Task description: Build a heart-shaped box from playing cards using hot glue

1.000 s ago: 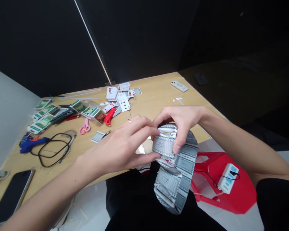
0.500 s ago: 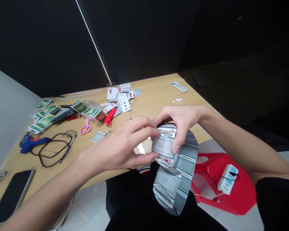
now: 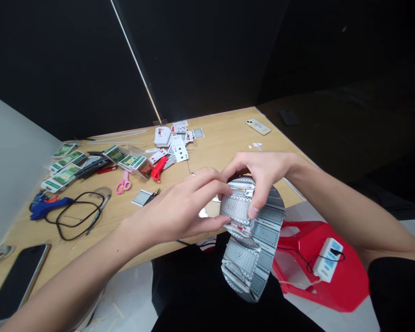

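Between my hands, over my lap, is a curved model built of grey-patterned playing cards (image 3: 264, 235), with folded cards along its near side. My right hand (image 3: 261, 177) grips its upper end, thumb on the front card and fingers behind. From the left, my left hand (image 3: 193, 203) pinches the edge of the same upper part between thumb and fingers. Beyond my left hand, loose playing cards (image 3: 180, 148) and a red-handled tool (image 3: 158, 169) lie on the table. A single card (image 3: 141, 197) with a dark pointed tool (image 3: 154, 195) on it lies beside my left wrist.
Pink scissors (image 3: 123, 183), boxed card decks (image 3: 66, 175), a blue glue gun (image 3: 50, 207) with black cable and a dark phone (image 3: 19, 279) are on the left. A pale phone (image 3: 258, 126) lies far right. A power strip (image 3: 328, 260) rests on a red stool (image 3: 346, 286).
The card model's lower end has risen slightly, and my left hand has shifted a little to the right. Both hands keep their hold. The camera view has moved slightly.
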The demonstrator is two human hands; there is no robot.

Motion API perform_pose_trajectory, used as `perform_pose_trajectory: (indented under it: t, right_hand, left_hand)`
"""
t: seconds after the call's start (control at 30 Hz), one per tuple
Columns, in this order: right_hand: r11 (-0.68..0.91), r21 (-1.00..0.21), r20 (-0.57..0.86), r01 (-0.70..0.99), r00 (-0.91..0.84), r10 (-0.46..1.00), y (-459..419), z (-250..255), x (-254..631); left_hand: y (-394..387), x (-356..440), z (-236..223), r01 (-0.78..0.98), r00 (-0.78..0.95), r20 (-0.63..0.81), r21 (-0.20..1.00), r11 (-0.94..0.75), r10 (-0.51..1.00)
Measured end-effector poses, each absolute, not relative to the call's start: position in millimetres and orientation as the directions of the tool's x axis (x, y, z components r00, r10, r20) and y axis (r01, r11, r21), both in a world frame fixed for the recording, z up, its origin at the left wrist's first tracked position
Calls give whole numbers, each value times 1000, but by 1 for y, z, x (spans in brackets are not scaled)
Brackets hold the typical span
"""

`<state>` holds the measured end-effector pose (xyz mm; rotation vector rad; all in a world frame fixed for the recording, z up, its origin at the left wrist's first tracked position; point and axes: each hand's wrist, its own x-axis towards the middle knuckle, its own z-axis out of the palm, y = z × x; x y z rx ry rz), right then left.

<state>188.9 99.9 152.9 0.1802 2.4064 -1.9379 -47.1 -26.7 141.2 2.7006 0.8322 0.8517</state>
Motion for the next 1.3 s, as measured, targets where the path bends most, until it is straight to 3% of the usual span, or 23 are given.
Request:
perform_pose_trajectory:
  t: [0.33, 0.67, 0.97, 1.3]
  right_hand:
    - [210, -969, -120, 131, -991, 65, 100, 152, 188]
    - [268, -945, -163, 189, -980, 118, 101, 155, 192]
    - [205, -967, -136, 153, -986, 93, 100, 158, 192]
    - [193, -971, -129, 143, -988, 82, 101, 153, 188]
  left_hand:
    - [-25, -50, 144, 423, 695, 448, 377, -824, 562]
    - [-21, -49, 129, 414, 677, 549, 268, -870, 491]
    - [-24, -53, 135, 374, 673, 534, 351, -858, 512]
    - [-22, -46, 122, 421, 669, 583, 213, -882, 461]
